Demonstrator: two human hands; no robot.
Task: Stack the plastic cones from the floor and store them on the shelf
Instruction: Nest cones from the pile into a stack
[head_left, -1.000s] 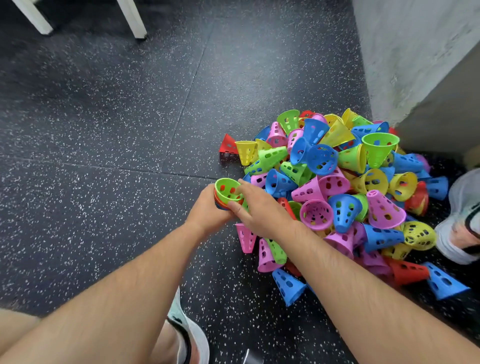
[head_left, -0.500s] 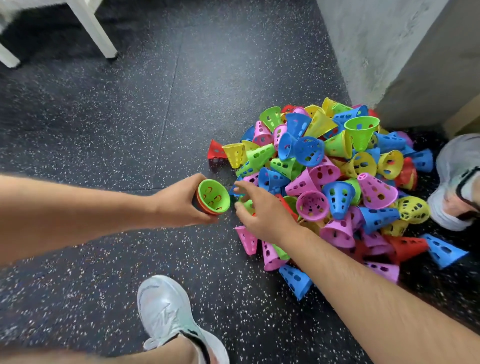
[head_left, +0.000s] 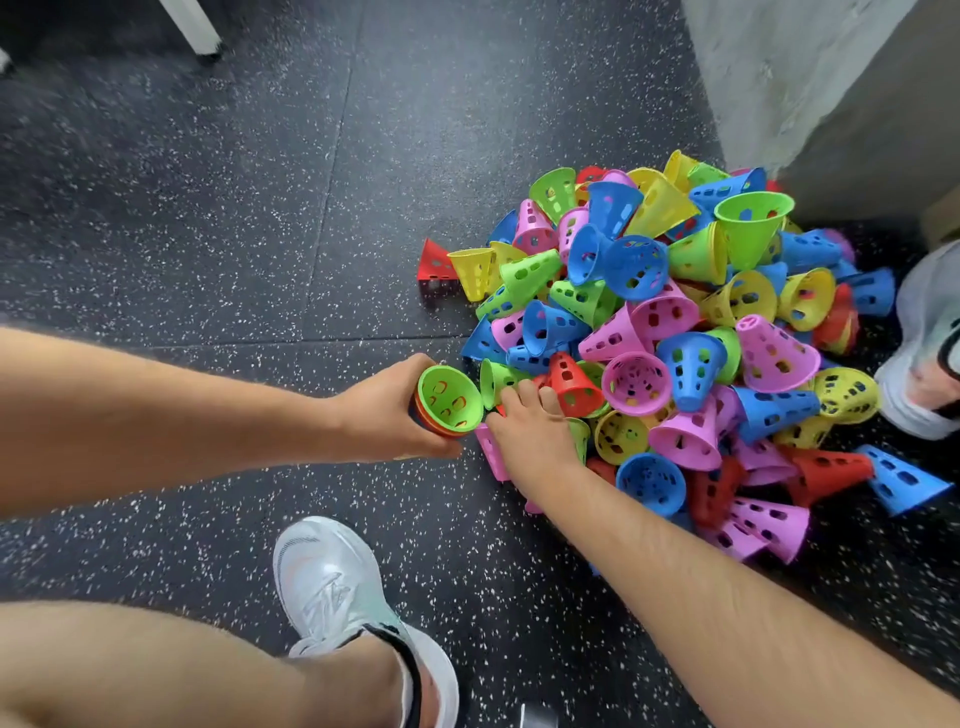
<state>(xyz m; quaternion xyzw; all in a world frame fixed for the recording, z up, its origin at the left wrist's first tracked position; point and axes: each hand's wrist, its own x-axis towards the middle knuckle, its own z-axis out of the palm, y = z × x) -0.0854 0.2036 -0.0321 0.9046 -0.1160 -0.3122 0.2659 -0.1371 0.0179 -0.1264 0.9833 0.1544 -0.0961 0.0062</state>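
Now the right hand (head_left: 535, 434) had left the stack (head_left: 449, 399) and reached into the near edge of the pile (head_left: 675, 322); grip not clear. The left hand (head_left: 382, 410) stayed wrapped round the stack, just beside the pile. Next pick likely underway.

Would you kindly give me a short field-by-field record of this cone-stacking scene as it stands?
Pile: loose heap of multicoloured perforated plastic cones on the black speckled floor beside a grey concrete wall.
Left hand: grips a small nested stack of perforated plastic cones, green one innermost, red outside.
Right hand: reaches into the heap's near edge, fingertips by a red perforated plastic cone; grasp unclear.
Shelf: not in view.
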